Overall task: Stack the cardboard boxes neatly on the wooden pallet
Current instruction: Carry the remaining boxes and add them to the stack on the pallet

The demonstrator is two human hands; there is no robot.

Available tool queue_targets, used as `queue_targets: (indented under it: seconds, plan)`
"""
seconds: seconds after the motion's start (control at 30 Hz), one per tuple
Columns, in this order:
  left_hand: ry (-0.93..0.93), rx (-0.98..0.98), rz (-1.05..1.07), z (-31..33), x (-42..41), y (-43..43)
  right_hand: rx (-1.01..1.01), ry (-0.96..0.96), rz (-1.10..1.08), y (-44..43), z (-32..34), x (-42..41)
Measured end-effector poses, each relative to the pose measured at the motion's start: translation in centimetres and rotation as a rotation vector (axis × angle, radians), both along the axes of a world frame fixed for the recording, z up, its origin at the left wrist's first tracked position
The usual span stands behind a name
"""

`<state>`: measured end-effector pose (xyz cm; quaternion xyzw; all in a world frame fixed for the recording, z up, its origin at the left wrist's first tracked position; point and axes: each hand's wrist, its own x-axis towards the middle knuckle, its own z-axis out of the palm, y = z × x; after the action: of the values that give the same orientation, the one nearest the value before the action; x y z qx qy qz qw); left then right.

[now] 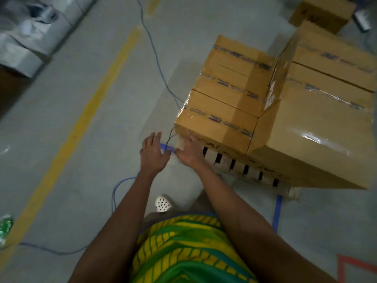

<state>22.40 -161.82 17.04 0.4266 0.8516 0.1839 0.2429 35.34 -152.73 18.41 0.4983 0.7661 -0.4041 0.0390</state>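
Both arms are out front, reaching down toward the near corner of the pale slatted wooden pallet (247,171) on the grey concrete floor (61,139). The left hand (155,153) hovers with fingers straight and spread, gripping nothing, just above a strip of blue floor tape (277,211) that marks the pallet's outline. The right hand (188,153) is planted right on the pallet's corner, fingers against the wood just under the box edge; whether they curl round it, can't tell from here.

On the pallet: a low brown cardboard box with printed sealing tape (216,121) sits at the near corner, a second low brown taped box (234,72) lies directly behind it, touching. Beside them on the right stands a much taller brown cardboard box with glossy clear tape (318,137), hard up against both. Another brown cardboard box (322,13) sits off the pallet, on the floor beyond.

A thin blue cable (156,56) snakes across the floor and past the pallet corner. A yellow painted line (91,107) runs along the left. A white perforated clog (163,204) peeks out below a yellow-and-green striped shirt (183,252).
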Motion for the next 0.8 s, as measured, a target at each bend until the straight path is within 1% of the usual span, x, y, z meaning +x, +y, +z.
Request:
queue_targets:
  seconds: [0.17,0.3,0.4,0.5,0.63,0.73,0.8]
  plan:
    - [-0.022,0.042,0.073,1.5,-5.6,-0.3,0.049,0.022,0.045,0.5,1.5,-6.6]
    - [-0.032,0.047,0.045,1.4,-10.0,1.8,0.035,0.02,0.023,1.9,1.2,-10.6]
    - [-0.038,0.052,0.013,0.7,-14.0,4.7,0.012,-0.017,-0.016,4.4,0.2,-13.9]
    - [-0.033,0.052,-0.009,0.1,-18.5,8.9,-0.018,-0.04,-0.081,8.3,-1.2,-18.1]
    - [-0.03,0.031,-0.066,-0.8,-26.3,17.1,-0.028,-0.046,-0.117,16.5,-2.9,-25.8]
    - [-0.035,0.006,-0.104,-0.5,-32.0,24.1,-0.032,-0.027,-0.151,23.4,-2.0,-31.2]
    - [-0.02,0.024,-0.129,0.1,-35.3,28.6,-0.01,0.001,-0.173,27.8,-0.7,-33.9]
